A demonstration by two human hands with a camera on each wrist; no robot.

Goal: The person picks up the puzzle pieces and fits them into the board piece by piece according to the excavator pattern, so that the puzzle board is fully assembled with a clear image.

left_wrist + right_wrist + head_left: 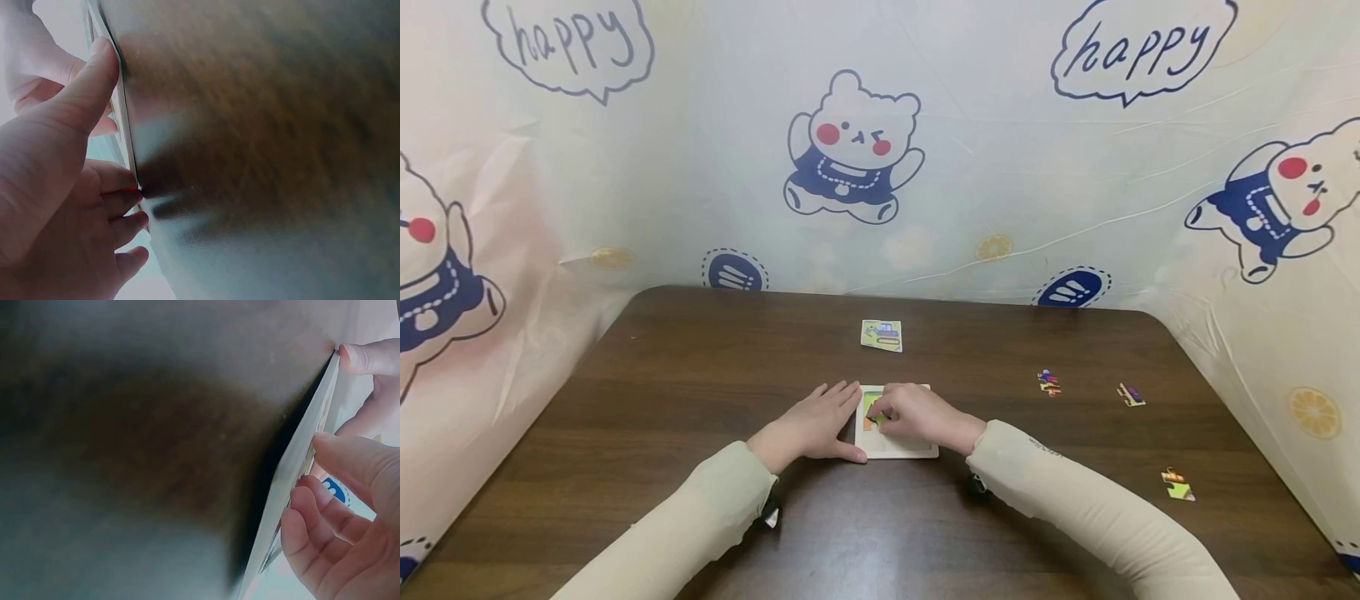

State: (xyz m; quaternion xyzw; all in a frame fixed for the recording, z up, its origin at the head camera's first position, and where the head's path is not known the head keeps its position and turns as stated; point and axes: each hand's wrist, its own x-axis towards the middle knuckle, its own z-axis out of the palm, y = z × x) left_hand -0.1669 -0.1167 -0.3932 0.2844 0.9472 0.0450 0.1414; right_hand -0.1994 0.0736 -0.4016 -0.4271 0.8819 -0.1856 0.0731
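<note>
A small white puzzle tray (910, 450) lies on the table between both hands, with green and orange jigsaw pieces (868, 417) in its left part. My left hand (816, 423) rests along the tray's left side, fingers extended and thumb at the near left corner. Over the tray, my right hand (921, 414) has its index finger and thumb bent down at a green puzzle piece (882, 416), pinching it; the hand hides much of it. In the right wrist view, the right thumb (344, 453) and curled fingers sit close over the tray's edge (294, 465).
Beyond the tray lies a picture card (882, 335) with a vehicle on it. Loose puzzle pieces lie to the right: a purple and orange cluster (1048, 382), a purple piece (1131, 394) and a green one (1177, 485). A printed curtain (970, 183) stands behind the brown table (625, 467).
</note>
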